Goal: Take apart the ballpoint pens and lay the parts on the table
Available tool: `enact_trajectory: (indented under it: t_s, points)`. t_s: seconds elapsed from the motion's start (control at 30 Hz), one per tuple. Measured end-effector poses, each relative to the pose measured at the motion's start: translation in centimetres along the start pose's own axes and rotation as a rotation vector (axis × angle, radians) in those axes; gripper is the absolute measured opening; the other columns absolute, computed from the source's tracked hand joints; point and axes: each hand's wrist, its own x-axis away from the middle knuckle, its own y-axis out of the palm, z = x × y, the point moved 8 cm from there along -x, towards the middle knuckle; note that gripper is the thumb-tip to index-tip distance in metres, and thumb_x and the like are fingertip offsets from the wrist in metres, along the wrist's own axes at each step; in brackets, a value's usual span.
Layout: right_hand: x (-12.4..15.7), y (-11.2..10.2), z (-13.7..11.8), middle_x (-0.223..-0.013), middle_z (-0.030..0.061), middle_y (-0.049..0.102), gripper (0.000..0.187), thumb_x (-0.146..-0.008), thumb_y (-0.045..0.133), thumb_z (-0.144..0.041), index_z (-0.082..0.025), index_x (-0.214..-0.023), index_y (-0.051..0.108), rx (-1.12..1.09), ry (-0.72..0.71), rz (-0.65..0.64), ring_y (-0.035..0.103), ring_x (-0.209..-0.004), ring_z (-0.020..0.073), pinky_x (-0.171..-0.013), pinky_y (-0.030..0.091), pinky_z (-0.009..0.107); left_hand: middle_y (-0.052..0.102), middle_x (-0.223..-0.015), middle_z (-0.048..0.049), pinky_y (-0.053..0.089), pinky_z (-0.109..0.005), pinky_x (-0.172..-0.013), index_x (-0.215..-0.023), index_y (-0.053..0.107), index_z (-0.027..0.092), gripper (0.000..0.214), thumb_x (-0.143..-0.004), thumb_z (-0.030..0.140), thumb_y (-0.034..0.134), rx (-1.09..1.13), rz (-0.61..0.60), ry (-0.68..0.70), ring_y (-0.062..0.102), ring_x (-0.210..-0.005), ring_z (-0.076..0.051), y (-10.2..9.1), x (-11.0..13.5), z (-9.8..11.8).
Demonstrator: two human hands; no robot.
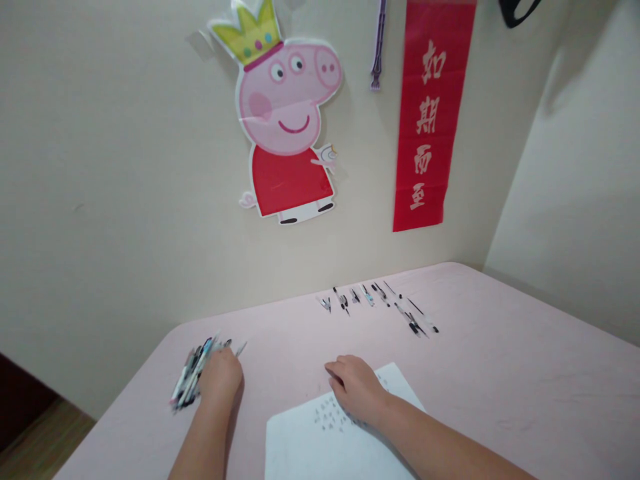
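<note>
My left hand (221,375) is over a heap of pens (190,379) at the left of the pink-covered table. Its fingers point away from me, hidden behind the back of the hand, so their grip does not show. The slim tip of one pen (241,349) pokes out just right of that hand. My right hand (357,387) rests on the top edge of a white sheet of paper (300,453). Its fingers are loosely bent, thumb apart from the forefinger, with nothing seen between them. Small dark writing marks the sheet beside and under this hand.
Along the table's far side lie several disassembled pen parts (369,295) in a row, with more parts (414,327) nearer on the right. A cartoon pig cutout (290,133) and a red banner (430,120) hang on the wall behind the table (500,380).
</note>
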Motion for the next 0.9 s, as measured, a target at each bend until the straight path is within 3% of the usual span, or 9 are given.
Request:
enact_trajectory:
  t_s: [0.1,0.2,0.33,0.47,0.67,0.8,0.9]
  points:
    - [-0.1,-0.1,0.1,-0.082,0.0056,0.064,0.02,-0.081,0.047,-0.016,-0.018,-0.087,0.067,-0.025,0.001,0.025,0.056,-0.081,0.019,-0.073,0.037,0.028,0.065,-0.091,-0.0212,0.042,-0.037,-0.076,-0.08,0.06,0.01,0.021,-0.084,0.014,0.04,-0.073,-0.008,0.082,0.062,-0.088,-0.03,-0.4,0.2,2.5]
    - [-0.2,-0.2,0.5,-0.085,0.0062,0.064,0.025,-0.081,0.047,-0.014,-0.018,-0.095,0.067,-0.104,0.022,0.066,0.057,-0.082,0.0192,-0.074,0.039,0.028,0.066,-0.085,-0.0117,0.04,-0.029,-0.073,-0.076,0.058,0.017,0.015,-0.083,0.018,0.045,-0.014,-0.041,0.182,0.061,-0.084,-0.023,-0.7,1.1,6.2]
    - [-0.4,-0.3,2.0,-0.092,0.0064,0.063,0.043,-0.083,0.047,-0.015,-0.017,-0.125,0.055,-0.288,0.101,0.17,0.057,-0.083,0.0184,-0.077,0.042,0.028,0.064,-0.078,-0.0047,0.037,-0.025,-0.065,-0.078,0.052,0.02,0.011,-0.085,0.021,0.044,0.328,-0.204,0.376,0.058,-0.073,-0.017,-0.1,3.9,12.1]
    - [-0.7,-0.3,3.5,-0.096,0.0059,0.061,0.047,-0.085,0.047,-0.017,-0.018,-0.132,0.048,-0.459,0.126,0.266,0.058,-0.082,0.017,-0.078,0.045,0.029,0.063,-0.08,-0.0039,0.037,-0.025,-0.066,-0.079,0.051,0.02,0.011,-0.083,0.017,0.042,0.472,-0.281,0.56,0.056,-0.074,-0.017,0.8,6.6,16.1]
    - [-1.1,-0.3,4.4,-0.095,0.0087,0.066,0.026,-0.083,0.047,-0.014,-0.016,-0.1,0.068,-0.555,0.14,0.3,0.06,-0.091,0.0202,-0.084,0.046,0.033,0.064,-0.088,-0.0066,0.041,-0.028,-0.073,-0.088,0.055,0.019,0.013,-0.084,0.018,0.043,0.523,-0.275,0.642,0.057,-0.082,-0.019,1.8,7.9,17.3]
    - [-1.2,-0.1,4.3,-0.096,0.0091,0.069,0.026,-0.082,0.049,-0.015,-0.016,-0.098,0.07,-0.57,0.147,0.279,0.062,-0.091,0.0212,-0.084,0.046,0.034,0.063,-0.094,-0.0068,0.041,-0.029,-0.076,-0.098,0.057,0.019,0.019,-0.083,0.018,0.046,0.5,-0.26,0.679,0.057,-0.086,-0.019,1.9,8.2,17.5]
    - [-1.2,0.0,4.2,-0.097,0.0086,0.07,0.025,-0.082,0.05,-0.016,-0.018,-0.098,0.07,-0.57,0.149,0.26,0.063,-0.09,0.0213,-0.083,0.047,0.034,0.062,-0.091,-0.0056,0.039,-0.028,-0.072,-0.095,0.059,0.02,0.016,-0.085,0.021,0.046,0.449,-0.231,0.711,0.056,-0.083,-0.019,1.9,8.4,17.8]
